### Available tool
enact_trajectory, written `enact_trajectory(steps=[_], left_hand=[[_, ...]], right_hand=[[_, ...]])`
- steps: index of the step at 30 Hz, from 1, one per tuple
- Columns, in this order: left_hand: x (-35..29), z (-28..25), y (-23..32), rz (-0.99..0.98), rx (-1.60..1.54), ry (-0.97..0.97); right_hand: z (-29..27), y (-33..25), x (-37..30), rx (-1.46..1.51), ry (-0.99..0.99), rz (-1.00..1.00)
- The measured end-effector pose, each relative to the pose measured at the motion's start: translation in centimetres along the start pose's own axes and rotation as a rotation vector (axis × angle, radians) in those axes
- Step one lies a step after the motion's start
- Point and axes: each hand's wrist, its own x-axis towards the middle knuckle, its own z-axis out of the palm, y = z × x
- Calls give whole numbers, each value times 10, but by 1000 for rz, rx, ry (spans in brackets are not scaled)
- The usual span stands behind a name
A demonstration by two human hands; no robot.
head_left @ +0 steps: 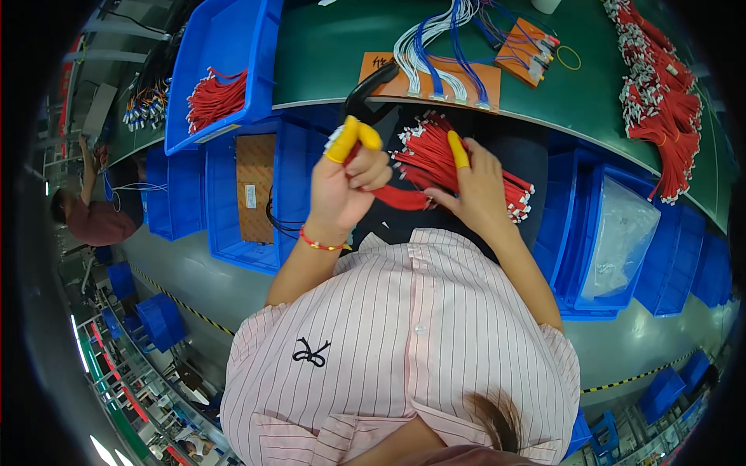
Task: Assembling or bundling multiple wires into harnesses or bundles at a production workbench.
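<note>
My left hand [353, 171], with yellow finger cots on two digits, is closed around a small bundle of red wires [402, 199]. White connectors show at the bundle's upper end beside the cots; its other end reaches toward my right hand [480, 190]. That hand lies over a larger pile of red wires [429, 151] with white connectors, resting on my lap. Its fingers are stretched and apart, one in a yellow cot, and its thumb is close to the end of the small bundle. A black curved handle-like piece [361, 97] juts from the table edge above my left hand.
On the green table [326, 54], orange boards [486, 81] carry white and blue wires. More red wires [660, 101] lie far right. A blue bin [264, 70] with red wires stands left. Blue crates [606, 241] flank my legs. A person [97, 217] works at far left.
</note>
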Motion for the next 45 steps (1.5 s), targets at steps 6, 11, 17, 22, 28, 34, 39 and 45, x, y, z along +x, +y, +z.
enact_trajectory(steps=[6, 11, 17, 22, 28, 34, 39, 45], left_hand=[[-21, -1, 33, 91, -105, -55], [-25, -10, 41, 99, -113, -170], [-25, -13, 43, 153, 13, -250], [-25, -28, 32, 91, 34, -297], [-28, -50, 20, 101, 56, -217], [-25, -55, 14, 69, -5, -123], [-32, -33, 52, 157, 165, -281], [-70, 53, 200, 588, 1109, -703]], right_hand=[[13, 11, 2, -76, -321, 112], [21, 23, 4, -91, -318, -17], [-4, 44, 36, -288, -217, -162], [8, 64, 39, -312, -168, -200], [-4, 17, 31, 154, -99, -151], [20, 0, 14, 300, -128, -117], [29, 3, 15, 424, -132, 7], [33, 1, 14, 263, -96, 18]])
